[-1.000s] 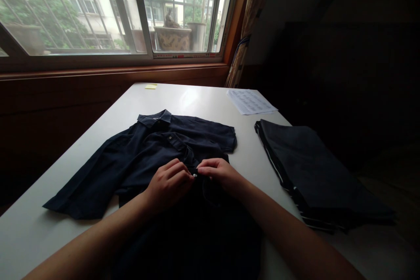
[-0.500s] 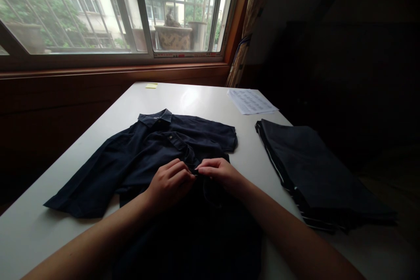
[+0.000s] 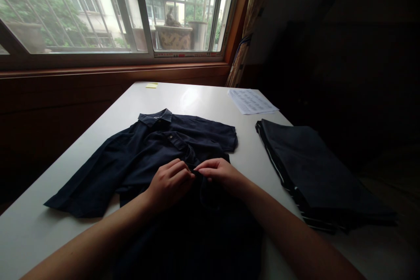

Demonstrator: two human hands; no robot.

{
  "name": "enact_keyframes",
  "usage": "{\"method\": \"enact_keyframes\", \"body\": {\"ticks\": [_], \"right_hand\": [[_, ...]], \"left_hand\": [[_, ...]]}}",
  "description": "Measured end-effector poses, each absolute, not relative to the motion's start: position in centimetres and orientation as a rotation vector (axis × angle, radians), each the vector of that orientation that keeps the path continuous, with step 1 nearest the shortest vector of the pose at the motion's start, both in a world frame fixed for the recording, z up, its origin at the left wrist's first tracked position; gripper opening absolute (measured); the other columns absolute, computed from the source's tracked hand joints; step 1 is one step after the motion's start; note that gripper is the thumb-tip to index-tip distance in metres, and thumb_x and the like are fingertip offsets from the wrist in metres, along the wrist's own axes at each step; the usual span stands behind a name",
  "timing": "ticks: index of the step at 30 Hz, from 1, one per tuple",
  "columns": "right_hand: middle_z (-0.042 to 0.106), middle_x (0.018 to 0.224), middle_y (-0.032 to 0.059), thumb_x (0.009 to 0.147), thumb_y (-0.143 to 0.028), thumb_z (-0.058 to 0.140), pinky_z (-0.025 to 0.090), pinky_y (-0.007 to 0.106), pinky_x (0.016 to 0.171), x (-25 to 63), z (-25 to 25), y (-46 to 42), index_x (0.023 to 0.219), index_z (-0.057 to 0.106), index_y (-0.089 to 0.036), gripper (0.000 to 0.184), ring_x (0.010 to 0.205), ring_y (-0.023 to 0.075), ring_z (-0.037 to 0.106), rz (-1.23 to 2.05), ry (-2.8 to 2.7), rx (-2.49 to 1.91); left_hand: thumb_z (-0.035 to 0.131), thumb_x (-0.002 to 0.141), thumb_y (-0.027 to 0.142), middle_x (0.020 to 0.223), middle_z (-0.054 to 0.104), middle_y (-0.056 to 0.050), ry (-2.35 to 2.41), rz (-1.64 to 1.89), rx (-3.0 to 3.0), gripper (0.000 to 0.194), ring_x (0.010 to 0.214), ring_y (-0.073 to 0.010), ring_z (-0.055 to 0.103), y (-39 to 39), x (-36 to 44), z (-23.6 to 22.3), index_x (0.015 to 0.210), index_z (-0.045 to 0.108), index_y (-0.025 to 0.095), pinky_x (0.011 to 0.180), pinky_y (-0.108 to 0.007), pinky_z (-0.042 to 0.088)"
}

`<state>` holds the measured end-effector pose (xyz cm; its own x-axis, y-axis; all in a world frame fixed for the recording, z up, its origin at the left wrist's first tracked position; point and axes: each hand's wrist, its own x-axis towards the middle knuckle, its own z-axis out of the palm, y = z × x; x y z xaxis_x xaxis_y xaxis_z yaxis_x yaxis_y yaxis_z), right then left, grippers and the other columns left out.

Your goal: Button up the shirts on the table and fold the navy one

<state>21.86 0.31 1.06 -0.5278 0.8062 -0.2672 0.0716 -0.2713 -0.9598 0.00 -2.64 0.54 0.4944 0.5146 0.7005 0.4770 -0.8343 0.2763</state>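
A dark navy short-sleeved shirt (image 3: 144, 153) lies flat on the white table (image 3: 203, 100), collar toward the window. My left hand (image 3: 169, 183) and my right hand (image 3: 219, 174) meet at the shirt's front placket, about mid-chest. Both hands pinch the fabric edges there, fingertips touching each other. A pale button (image 3: 170, 137) shows higher up on the placket. The button between my fingers is hidden.
A stack of folded dark garments (image 3: 315, 175) with white striped edges lies at the right. A printed sheet of paper (image 3: 251, 101) lies at the far right, a yellow sticky note (image 3: 151, 85) near the window sill. The room beyond the right table edge is dark.
A small pale button seen between my fingertips one second ago is now covered by the fabric and my fingers. My hands have stayed in place.
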Motion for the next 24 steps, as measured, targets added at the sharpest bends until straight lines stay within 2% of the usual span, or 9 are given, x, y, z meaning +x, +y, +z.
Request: {"method": "enact_keyframes", "body": {"ticks": [4,10,16,19,21,24], "right_hand": [[0.069,0.076,0.0009,0.072,-0.038,0.078,0.039,0.024,0.062,21.87,1.48,0.36,0.099,0.078,-0.018,0.033,0.064,0.0102,0.051,1.841,-1.537,-1.090],[0.071,0.081,0.0019,0.072,-0.039,0.079,0.043,0.025,0.065,21.83,1.71,0.28,0.103,0.077,-0.018,0.037,0.069,0.0132,0.057,1.799,-1.624,-1.092],[0.075,0.092,0.0041,0.074,-0.039,0.079,0.049,0.031,0.079,21.70,1.43,0.26,0.103,0.077,-0.019,0.036,0.084,0.0195,0.065,1.702,-1.672,-1.067],[0.076,0.093,0.0043,0.073,-0.040,0.079,0.050,0.033,0.082,21.75,1.27,0.23,0.101,0.078,-0.019,0.035,0.087,0.0211,0.067,1.679,-1.668,-1.078],[0.076,0.093,0.0045,0.073,-0.040,0.080,0.050,0.033,0.083,21.77,1.21,0.19,0.101,0.078,-0.019,0.035,0.087,0.0215,0.067,1.678,-1.654,-1.084],[0.076,0.094,0.0046,0.074,-0.039,0.079,0.050,0.033,0.083,21.74,1.21,0.13,0.102,0.078,-0.019,0.035,0.087,0.0212,0.068,1.690,-1.648,-1.081]], "left_hand": [[0.058,0.092,0.016,0.079,0.065,-0.004,0.883,1.254,2.702,0.008,0.072,-0.0152,0.058,-2.54,-0.13,0.28,0.086,0.062,0.019,0.064,-0.028,0.050],[0.054,0.095,0.019,0.077,0.063,-0.003,0.890,1.224,2.751,0.014,0.072,-0.0149,0.058,-2.34,-0.29,0.13,0.084,0.063,0.020,0.064,-0.027,0.051],[0.054,0.095,0.018,0.077,0.060,-0.002,0.980,1.172,2.740,0.013,0.069,-0.0137,0.055,-2.26,-0.35,-0.09,0.084,0.061,0.019,0.062,-0.026,0.047],[0.056,0.094,0.019,0.078,0.060,-0.001,1.043,1.183,2.690,0.005,0.067,-0.0131,0.055,-2.34,-0.20,-0.12,0.095,0.060,0.019,0.062,-0.026,0.047],[0.056,0.094,0.019,0.080,0.061,-0.002,1.049,1.182,2.679,0.010,0.069,-0.0132,0.056,-2.40,-0.11,-0.06,0.104,0.060,0.019,0.064,-0.026,0.048],[0.055,0.094,0.018,0.082,0.061,-0.002,1.042,1.159,2.701,0.010,0.071,-0.0138,0.056,-2.41,-0.07,0.12,0.102,0.062,0.019,0.067,-0.026,0.048]]}}
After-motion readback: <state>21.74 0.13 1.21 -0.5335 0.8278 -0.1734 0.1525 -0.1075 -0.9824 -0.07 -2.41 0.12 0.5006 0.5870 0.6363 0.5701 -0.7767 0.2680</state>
